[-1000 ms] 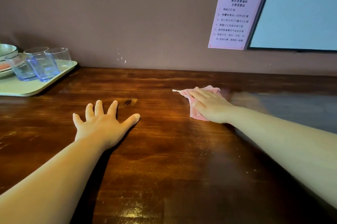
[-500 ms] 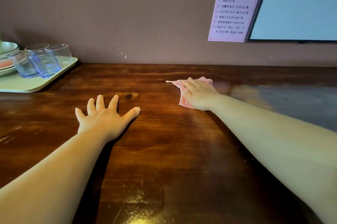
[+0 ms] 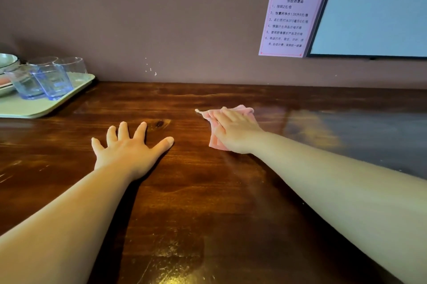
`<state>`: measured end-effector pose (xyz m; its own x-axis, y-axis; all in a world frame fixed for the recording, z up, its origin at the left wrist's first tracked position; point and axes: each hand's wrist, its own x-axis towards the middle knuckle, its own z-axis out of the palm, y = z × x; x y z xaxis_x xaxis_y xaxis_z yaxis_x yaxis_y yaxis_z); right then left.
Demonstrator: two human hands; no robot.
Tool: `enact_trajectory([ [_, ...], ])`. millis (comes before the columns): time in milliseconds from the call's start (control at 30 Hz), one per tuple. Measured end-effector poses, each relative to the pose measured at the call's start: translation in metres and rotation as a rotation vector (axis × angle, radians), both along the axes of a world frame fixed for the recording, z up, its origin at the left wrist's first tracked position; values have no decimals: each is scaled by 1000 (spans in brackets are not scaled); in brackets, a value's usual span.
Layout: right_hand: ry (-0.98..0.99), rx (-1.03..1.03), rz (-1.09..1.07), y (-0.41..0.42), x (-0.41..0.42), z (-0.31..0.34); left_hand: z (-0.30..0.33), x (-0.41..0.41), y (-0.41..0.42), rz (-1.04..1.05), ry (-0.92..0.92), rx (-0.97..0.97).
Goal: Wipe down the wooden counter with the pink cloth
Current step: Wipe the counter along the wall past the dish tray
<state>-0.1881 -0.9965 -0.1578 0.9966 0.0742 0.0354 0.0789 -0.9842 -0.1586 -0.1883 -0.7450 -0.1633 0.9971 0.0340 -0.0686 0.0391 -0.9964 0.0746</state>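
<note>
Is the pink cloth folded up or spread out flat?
Folded or bunched, it seems. The pink cloth is a small wad mostly hidden under the right hand, with only its edges peeking out around the fingers.

Hotel room: priced guest-items notice (image 3: 291,15) beside wall screen (image 3: 379,8), tray (image 3: 46,104) of glasses (image 3: 54,83).

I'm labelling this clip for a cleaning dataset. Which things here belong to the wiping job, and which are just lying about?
Part of the job:
- pink cloth, pressed flat under the right hand
- wooden counter
- left hand, spread flat on the counter

Just lying about:
- pale green tray at far left
- blue-tinted glasses on the tray
- stacked bowls
- pink notice on the wall
- screen
</note>
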Motion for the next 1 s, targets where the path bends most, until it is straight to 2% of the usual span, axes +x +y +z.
enact_trajectory([
  [100, -10, 74, 158, -3, -18, -9, -1, 1, 0, 8, 1, 1],
  [300, -11, -42, 8, 13, -2, 3, 0, 1, -1, 6, -6, 8],
  [467, 16, 82, 178, 12, -36, -4, -4, 4, 1, 14, -18, 19],
  [633, 22, -46, -35, 26, -14, 11, -3, 4, 0, 19, -17, 9],
  [833, 15, 79, 117, 8, -47, -4, -7, 7, 1, 18, -30, 7],
  [1000, 4, -25, -73, 14, -14, 8, -2, 4, 0, 11, -13, -6],
])
